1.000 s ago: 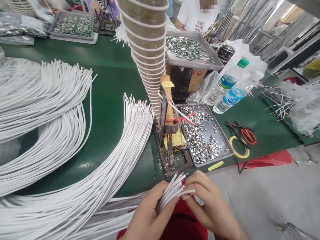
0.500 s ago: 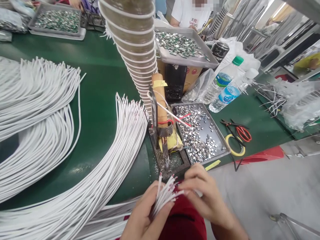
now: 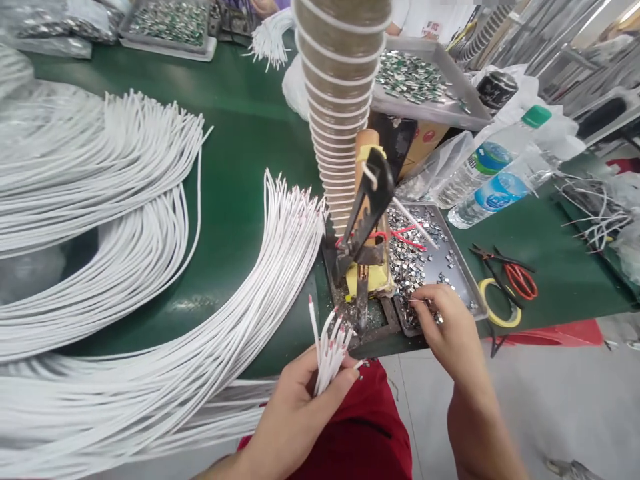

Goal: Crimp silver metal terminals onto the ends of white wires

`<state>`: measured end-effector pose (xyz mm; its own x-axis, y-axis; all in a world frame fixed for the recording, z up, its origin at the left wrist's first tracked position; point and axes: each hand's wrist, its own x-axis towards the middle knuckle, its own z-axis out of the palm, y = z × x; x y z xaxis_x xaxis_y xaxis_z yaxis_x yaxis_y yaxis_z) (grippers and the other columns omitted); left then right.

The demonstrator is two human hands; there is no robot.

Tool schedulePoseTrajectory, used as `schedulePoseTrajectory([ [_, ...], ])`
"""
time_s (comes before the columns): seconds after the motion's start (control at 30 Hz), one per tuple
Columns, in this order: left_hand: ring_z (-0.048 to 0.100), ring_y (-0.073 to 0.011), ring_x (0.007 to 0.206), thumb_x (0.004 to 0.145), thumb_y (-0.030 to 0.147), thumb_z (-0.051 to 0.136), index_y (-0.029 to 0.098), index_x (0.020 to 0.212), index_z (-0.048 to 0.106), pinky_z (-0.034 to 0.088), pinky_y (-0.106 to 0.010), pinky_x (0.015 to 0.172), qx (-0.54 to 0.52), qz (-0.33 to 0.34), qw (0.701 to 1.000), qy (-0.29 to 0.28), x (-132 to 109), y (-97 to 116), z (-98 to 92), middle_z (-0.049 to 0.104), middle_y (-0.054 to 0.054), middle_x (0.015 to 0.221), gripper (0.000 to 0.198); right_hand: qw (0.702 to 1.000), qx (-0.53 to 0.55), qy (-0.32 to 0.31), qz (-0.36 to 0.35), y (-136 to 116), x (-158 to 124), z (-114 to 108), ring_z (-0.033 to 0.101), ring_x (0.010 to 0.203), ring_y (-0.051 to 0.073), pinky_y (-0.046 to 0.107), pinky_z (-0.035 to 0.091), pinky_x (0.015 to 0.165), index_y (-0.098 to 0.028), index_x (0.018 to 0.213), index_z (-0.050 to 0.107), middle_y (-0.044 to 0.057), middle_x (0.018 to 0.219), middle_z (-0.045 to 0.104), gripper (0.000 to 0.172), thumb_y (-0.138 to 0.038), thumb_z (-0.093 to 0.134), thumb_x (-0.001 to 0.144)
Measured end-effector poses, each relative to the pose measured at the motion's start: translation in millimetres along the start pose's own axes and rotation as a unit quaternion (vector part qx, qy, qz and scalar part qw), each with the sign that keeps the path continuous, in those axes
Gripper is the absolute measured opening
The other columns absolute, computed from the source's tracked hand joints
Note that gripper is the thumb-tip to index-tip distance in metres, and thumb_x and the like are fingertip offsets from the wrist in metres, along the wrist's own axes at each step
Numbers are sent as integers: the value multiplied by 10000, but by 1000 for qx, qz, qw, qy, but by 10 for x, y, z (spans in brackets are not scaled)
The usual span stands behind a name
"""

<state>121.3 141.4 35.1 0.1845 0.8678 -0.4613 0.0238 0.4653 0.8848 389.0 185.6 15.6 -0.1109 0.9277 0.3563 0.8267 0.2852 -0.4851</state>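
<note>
My left hand is wrapped round a small bunch of white cables, their pinkish cut ends fanned out above the thumb. At the near edge of a tray of small metal connectors is my right hand, its thumb and forefinger pinched together. Something tiny may be between those fingertips, but I cannot make it out. Beside the tray stands a soldering stand with a brown handle and yellow tape, a red-tipped wire angled across it. A thick bundle of white cables lies left of the stand.
A ribbed extraction hose comes down behind the stand. Two water bottles, pliers and a yellow tape roll are on the right. More white cables cover the left. A tray of green boards stands behind.
My right hand has left the cable ends and moved up and right to the connector tray. The left hand keeps its hold on the cables. The whole view has shifted.
</note>
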Motion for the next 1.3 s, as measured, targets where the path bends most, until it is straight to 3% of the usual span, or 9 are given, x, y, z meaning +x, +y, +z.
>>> schedulePoseTrajectory([
  [0.1, 592, -178, 686, 872, 342, 754, 208, 807, 747, 528, -262, 705, -7, 7, 1000, 5, 30, 21, 7, 683, 11, 733, 149, 996, 82, 14, 10, -204, -103, -8, 677, 914, 183, 299, 549, 760, -272, 1177, 695, 39, 1014, 676, 248, -116, 565, 1035],
  [0.17, 589, -177, 710, 868, 322, 746, 209, 794, 734, 523, -255, 714, -5, 24, 1000, 11, 41, 49, 13, 677, 11, 755, 136, 990, 139, -6, -14, -355, -185, 21, 680, 914, 162, 265, 545, 723, -296, 1168, 722, 34, 1032, 668, 319, -68, 549, 1027],
  [0.37, 597, -178, 766, 883, 262, 702, 204, 781, 702, 535, -256, 777, -24, 55, 998, -7, 60, 153, 20, 644, 3, 811, 117, 968, 241, -30, -56, -650, -292, 156, 723, 863, 172, 324, 591, 803, -261, 1167, 684, 25, 984, 763, 312, -22, 634, 973],
  [0.6, 646, -207, 885, 912, 269, 687, 206, 826, 674, 550, -287, 867, -61, 36, 996, -51, 93, 133, 21, 714, -28, 912, 107, 971, 226, -13, -76, -729, -246, 178, 684, 840, 176, 345, 571, 800, -247, 1147, 693, 24, 946, 728, 296, -21, 654, 960],
  [0.73, 623, -191, 848, 922, 244, 676, 207, 847, 670, 531, -275, 819, -60, 37, 996, -56, 91, 117, 2, 683, -13, 886, 84, 976, 202, -4, -83, -730, -273, 168, 644, 841, 177, 350, 561, 791, -241, 1185, 702, 27, 949, 676, 327, -10, 619, 969],
  [0.97, 637, -198, 908, 947, 270, 663, 202, 835, 657, 517, -290, 865, -74, 33, 995, -57, 133, 150, -18, 703, -29, 972, 132, 981, 164, 42, -94, -721, -339, 198, 726, 1036, 185, 321, 638, 859, -220, 1186, 635, 75, 1127, 711, 331, 16, 604, 956],
  [1.13, 648, -208, 921, 901, 295, 711, 199, 795, 650, 523, -307, 904, -86, 14, 995, -39, 171, 185, -21, 717, -41, 1006, 156, 984, 125, 60, -114, -747, -302, 243, 766, 1010, 185, 347, 653, 908, -228, 1168, 643, 71, 1096, 761, 309, 2, 612, 964],
  [1.3, 658, -212, 901, 875, 303, 728, 205, 773, 654, 532, -297, 852, -84, 23, 996, -34, 181, 238, -31, 718, -37, 970, 159, 983, 109, 75, -124, -774, -275, 247, 791, 967, 196, 363, 675, 867, -233, 1173, 655, 74, 1078, 790, 309, -12, 628, 959],
])
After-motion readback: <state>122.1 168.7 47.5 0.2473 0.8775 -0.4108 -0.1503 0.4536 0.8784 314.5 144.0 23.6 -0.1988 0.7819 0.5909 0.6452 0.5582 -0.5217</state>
